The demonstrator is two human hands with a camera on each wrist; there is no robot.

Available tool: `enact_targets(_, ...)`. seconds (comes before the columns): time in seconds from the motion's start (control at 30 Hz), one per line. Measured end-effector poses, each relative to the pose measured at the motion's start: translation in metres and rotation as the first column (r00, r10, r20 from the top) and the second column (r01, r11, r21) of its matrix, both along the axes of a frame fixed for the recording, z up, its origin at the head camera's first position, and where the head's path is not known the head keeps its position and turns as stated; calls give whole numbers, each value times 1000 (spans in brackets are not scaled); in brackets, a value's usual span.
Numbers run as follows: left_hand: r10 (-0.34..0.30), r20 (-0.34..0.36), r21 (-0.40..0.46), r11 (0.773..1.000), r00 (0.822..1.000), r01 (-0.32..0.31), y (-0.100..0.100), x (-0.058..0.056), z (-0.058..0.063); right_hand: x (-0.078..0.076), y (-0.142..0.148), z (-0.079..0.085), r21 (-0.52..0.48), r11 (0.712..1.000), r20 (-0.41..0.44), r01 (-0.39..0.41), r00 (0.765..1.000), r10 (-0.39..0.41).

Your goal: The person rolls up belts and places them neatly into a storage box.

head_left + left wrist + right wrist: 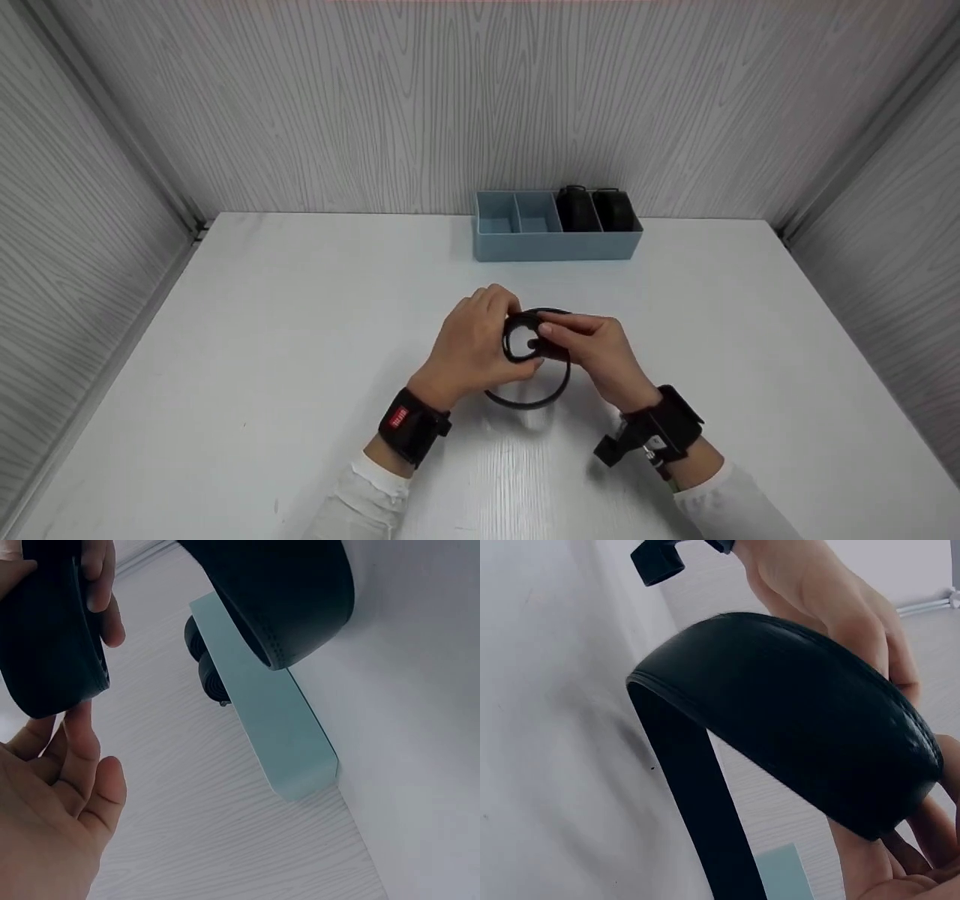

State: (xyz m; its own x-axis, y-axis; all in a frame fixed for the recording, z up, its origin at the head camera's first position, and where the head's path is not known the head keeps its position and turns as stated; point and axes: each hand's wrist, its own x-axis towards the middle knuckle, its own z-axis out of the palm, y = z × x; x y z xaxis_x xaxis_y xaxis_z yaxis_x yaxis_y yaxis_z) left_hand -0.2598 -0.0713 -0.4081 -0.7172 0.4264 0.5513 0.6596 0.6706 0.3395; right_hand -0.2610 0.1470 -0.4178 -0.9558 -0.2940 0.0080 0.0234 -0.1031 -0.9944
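Both hands hold a black belt (527, 406) above the white table, its upper part wound into a small coil. Around the left side of that coil curl the fingers and thumb of my left hand (471, 341). From the other side, my right hand (602, 354) pinches the coil's edge between thumb and fingers. The loose length hangs in a wide loop below the hands. In the right wrist view the belt's smooth, stitched strap (780, 709) arcs across the picture. The left wrist view shows the coiled part (49, 637) between the fingertips of both hands.
A blue divided box (555, 247) stands at the back of the table. Its two right compartments hold a rolled black belt (577, 210) and another rolled belt (615, 211); the two left compartments show bare floors. Grey wood-grain panels (337, 112) enclose the back and sides.
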Motion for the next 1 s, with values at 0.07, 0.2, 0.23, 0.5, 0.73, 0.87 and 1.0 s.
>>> enact_targets(0.07,42,-25,-8,999,999,-43,0,0,-1,1,-1,-1,18,1000,-7,8,1000,-8)
enact_targets(0.2,48,-30,-19,999,998,-48,0,0,-1,-1,0,-1,31,1000,-8,3,1000,-3)
enact_targets(0.23,24,-13,-12,1000,1000,-24,-1,0,0,-2,0,-2,30,1000,-8,-3,1000,4)
enact_targets(0.5,-228,157,81,973,961,217,-7,-2,3,-7,11,0,41,996,6,-76,997,76)
enact_targets(0.73,-107,58,36,994,993,105,-2,-1,4,-5,6,2,40,998,18,-49,999,48)
enact_targets(0.87,-2,-5,15,1000,1000,2,-1,0,2,-1,0,1,27,1000,8,-2,1000,2)
enact_targets(1.0,35,-9,11,999,999,-35,-1,1,1,1,-3,0,19,1000,-2,19,1000,-19)
